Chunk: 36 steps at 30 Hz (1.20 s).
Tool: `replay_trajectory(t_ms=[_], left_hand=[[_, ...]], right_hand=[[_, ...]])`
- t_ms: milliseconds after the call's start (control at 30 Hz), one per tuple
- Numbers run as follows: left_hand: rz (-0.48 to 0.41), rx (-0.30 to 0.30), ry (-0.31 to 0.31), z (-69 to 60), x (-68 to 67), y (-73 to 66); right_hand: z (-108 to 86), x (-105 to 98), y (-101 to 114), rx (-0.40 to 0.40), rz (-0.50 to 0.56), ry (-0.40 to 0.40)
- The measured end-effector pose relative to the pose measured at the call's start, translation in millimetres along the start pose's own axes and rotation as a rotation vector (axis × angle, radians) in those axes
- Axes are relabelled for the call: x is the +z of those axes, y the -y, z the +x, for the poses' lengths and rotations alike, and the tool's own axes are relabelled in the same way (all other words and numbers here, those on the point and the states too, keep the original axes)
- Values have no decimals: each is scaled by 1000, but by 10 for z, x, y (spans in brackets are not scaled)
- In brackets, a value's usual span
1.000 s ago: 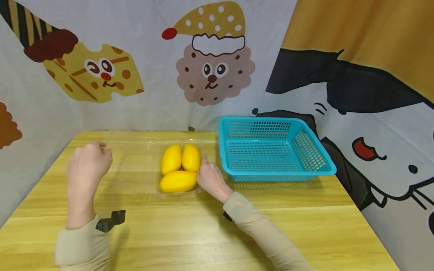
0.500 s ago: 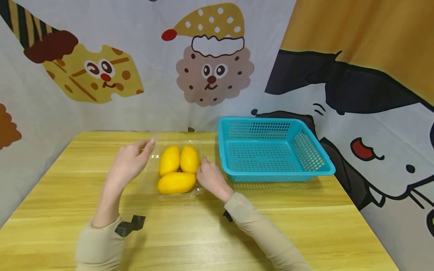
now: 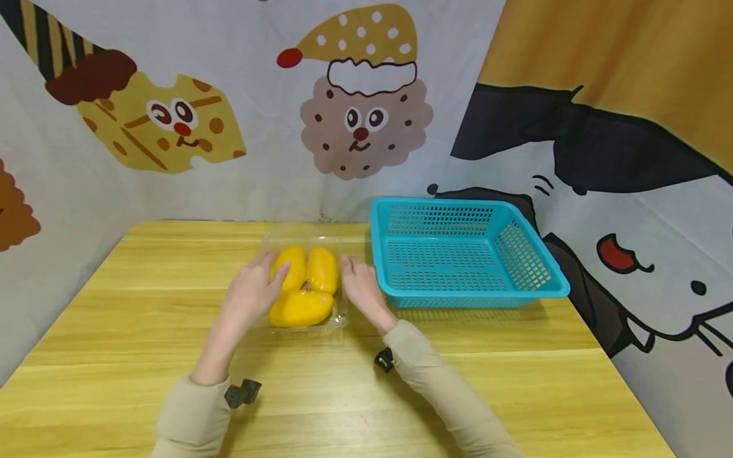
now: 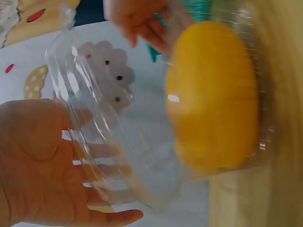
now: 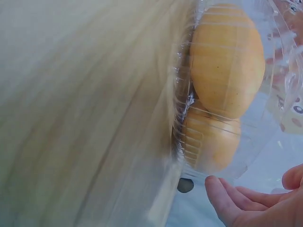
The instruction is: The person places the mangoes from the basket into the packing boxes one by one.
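Observation:
Three yellow mangoes, one across the front (image 3: 300,310) and two behind, lie in a clear plastic box (image 3: 340,316) whose hinged lid (image 4: 90,99) slants above them, partly lowered. My left hand (image 3: 250,294) is at the box's left side; in the left wrist view that hand (image 4: 40,165) has its fingers spread straight against the outside of the lid. My right hand (image 3: 363,289) is beside the box's right wall; in the right wrist view the hand (image 5: 262,203) has extended fingers close to the box's corner, and contact is hard to tell.
A blue perforated basket (image 3: 469,294) stands just right of the box on the wooden table (image 3: 321,394). Behind the table hangs a curtain (image 3: 258,197) with cartoon figures. A small black device (image 3: 243,394) is strapped to my left wrist, another (image 3: 384,360) to my right.
My left hand has swung from the far left over to the box, and the lid has folded rightward over the mangoes. My right hand has stayed near the box's right side, its fingers straightening.

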State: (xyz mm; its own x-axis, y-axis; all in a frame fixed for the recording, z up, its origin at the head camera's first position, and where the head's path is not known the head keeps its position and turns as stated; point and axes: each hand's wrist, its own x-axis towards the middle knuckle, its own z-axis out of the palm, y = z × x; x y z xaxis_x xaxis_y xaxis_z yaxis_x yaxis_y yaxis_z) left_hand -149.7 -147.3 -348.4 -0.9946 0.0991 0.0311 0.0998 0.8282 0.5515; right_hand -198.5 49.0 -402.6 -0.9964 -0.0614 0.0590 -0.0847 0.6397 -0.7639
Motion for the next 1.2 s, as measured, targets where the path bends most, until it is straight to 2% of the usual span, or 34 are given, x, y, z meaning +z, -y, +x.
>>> replay_trajectory(t_ms=[167,333,467,633,700,967,1200], left_hand=[[39,-10,-13,1,88,85],[40,-55,14,10,137,134],[33,-90,35,23,148,150],[40,-102,33,39,144,157],[47,-102,25,37,137,160],[98,-111,-1,11,106,197],[112,-123,23,9,96,195]], right_hand=[[24,8,10,11,16,-12],[44,33,-13,37,65,1],[61,53,-21,14,57,-25],[70,89,-21,-19,17,-69],[66,102,-13,-15,24,-61],[82,151,30,51,103,6],[276,192,24,140,151,-7]])
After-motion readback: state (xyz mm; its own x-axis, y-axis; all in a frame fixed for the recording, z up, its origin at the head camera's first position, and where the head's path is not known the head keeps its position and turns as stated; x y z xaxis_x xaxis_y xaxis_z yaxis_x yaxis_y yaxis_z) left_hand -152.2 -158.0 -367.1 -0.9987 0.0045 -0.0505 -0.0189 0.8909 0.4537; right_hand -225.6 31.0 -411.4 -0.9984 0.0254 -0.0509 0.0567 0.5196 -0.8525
